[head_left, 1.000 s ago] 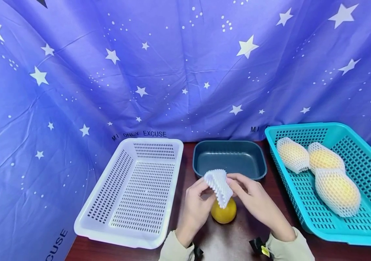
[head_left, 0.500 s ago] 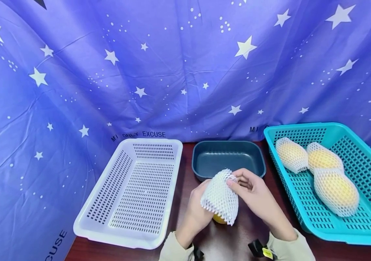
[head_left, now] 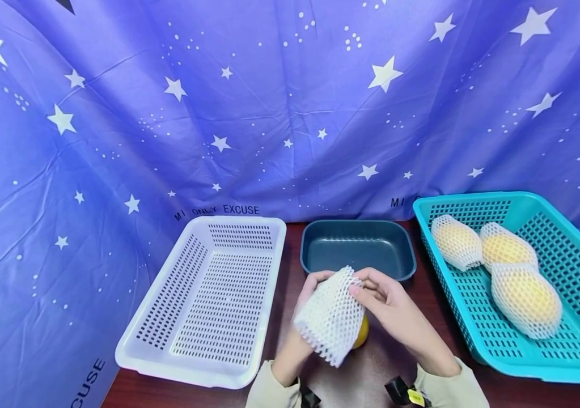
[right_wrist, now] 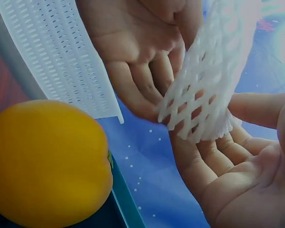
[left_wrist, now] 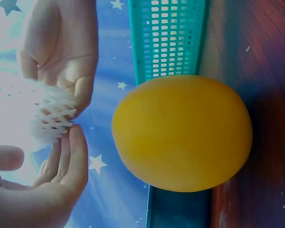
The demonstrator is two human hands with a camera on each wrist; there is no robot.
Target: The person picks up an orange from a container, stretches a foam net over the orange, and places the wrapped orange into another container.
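Observation:
A white foam fruit net (head_left: 331,317) hangs over the front of my left hand (head_left: 311,285), wide end down toward me. My right hand (head_left: 392,306) pinches its narrow upper end between thumb and fingers. In the left wrist view, the left fingers (left_wrist: 76,154) touch the net's edge while the thumb lies apart from them. Glare hides part of the net there. Behind the net, a round yellow-orange fruit (head_left: 362,333) rests on the table, partly covered. Both wrist views show it unwrapped, and the right one shows a green bit on the fruit (right_wrist: 50,164).
A white perforated basket (head_left: 128,351) stands at the left. At the back middle is a dark blue-green tub (head_left: 356,249). The teal basket (head_left: 478,340) at the right holds three net-wrapped fruits (head_left: 526,300). A star-patterned curtain (head_left: 290,113) hangs behind the brown table (head_left: 167,394).
The net was folded at first, then opened out over the fruit. Now it has swung left and lies over my left hand, with more fruit showing at its right. The baskets stay put.

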